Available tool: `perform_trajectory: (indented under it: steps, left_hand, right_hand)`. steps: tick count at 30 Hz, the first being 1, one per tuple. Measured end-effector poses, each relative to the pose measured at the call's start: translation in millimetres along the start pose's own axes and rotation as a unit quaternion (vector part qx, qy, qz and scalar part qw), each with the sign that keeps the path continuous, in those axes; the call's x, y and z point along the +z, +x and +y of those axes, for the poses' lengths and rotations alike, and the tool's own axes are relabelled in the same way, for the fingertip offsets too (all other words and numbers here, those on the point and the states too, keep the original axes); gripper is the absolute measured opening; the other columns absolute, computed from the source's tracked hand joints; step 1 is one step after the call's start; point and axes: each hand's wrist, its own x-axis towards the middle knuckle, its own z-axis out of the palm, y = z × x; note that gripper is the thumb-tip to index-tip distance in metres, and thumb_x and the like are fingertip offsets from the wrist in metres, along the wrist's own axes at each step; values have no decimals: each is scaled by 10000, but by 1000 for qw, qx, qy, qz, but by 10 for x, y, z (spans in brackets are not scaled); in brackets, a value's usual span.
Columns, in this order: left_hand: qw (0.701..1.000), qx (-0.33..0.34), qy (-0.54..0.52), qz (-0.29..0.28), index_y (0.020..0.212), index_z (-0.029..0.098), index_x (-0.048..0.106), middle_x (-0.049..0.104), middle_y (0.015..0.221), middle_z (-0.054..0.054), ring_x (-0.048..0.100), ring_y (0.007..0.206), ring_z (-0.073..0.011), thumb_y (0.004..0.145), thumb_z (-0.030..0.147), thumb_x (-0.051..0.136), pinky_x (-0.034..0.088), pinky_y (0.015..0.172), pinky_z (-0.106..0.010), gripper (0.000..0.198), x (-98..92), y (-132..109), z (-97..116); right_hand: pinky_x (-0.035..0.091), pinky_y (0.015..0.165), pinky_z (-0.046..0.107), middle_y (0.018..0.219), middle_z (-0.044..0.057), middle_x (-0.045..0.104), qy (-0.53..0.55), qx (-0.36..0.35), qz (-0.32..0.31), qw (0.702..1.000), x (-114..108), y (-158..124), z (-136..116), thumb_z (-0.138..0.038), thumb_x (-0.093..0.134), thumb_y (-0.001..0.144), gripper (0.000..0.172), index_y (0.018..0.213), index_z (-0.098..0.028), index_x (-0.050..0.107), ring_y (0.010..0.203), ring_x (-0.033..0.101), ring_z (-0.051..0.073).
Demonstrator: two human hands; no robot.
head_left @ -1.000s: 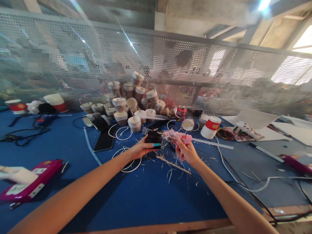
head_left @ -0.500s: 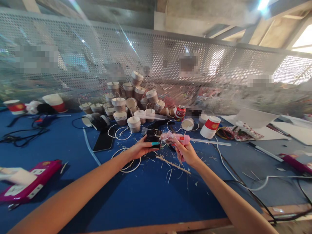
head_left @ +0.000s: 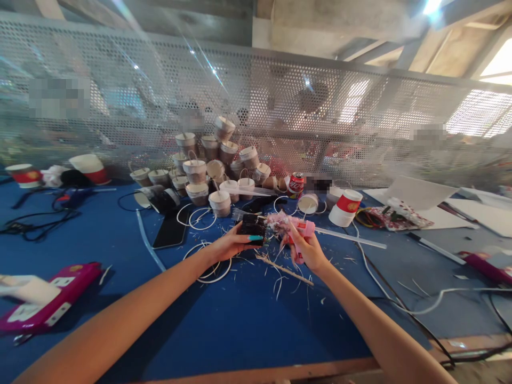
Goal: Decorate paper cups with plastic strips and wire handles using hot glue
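My left hand (head_left: 226, 247) is closed around a small black object (head_left: 252, 224), its thumb along the near side. The object's exact kind is not clear. In my right hand (head_left: 310, 253) is a pink hot glue gun (head_left: 305, 228), its nozzle end matted with fuzzy residue and pointing left, close to the black object's right side. A long clear glue stick (head_left: 352, 237) sticks out of the gun's back. Under both hands lie a thin brown stick (head_left: 286, 270) and scattered fibre scraps.
Behind my hands stand many small whitish baskets (head_left: 196, 170), piled up. A soda can (head_left: 296, 185), a red-and-white paper cup (head_left: 345, 208), a phone (head_left: 170, 230) and white cord coils (head_left: 208, 279) lie around. A magenta power strip (head_left: 74, 290) sits left; cables cross the right side.
The glue gun has shifted slightly right, and its glue stick tilts further down. The black object has turned a little in my left hand.
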Motion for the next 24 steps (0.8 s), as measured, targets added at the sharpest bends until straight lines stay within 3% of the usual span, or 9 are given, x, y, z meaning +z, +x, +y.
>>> perform_trajectory:
  steps: [10,20,24]
  left_hand:
    - [1000,6,-13,-18,1268,188,395,661,1038,-97,635,938,-265,649,49,678,443,874,-450,694,-63,18,-23]
    - [999,5,-12,-31,1235,176,427,671,1001,-100,632,942,-281,646,81,687,422,892,-467,651,-55,17,-7]
    - [999,5,-20,-29,1248,189,416,671,996,-92,637,930,-272,657,72,675,421,896,-466,656,-59,10,-9]
  right_hand:
    - [248,236,177,328,-50,428,-27,26,15,999,-12,16,14,-708,532,636,541,512,-192,424,241,378,68]
    - [260,232,179,297,-61,373,-43,23,-12,999,-37,23,43,-708,532,637,560,457,-194,404,228,354,59]
    - [240,219,177,399,-44,493,-11,15,-12,1000,-25,8,30,-682,564,633,520,596,-164,527,236,382,60]
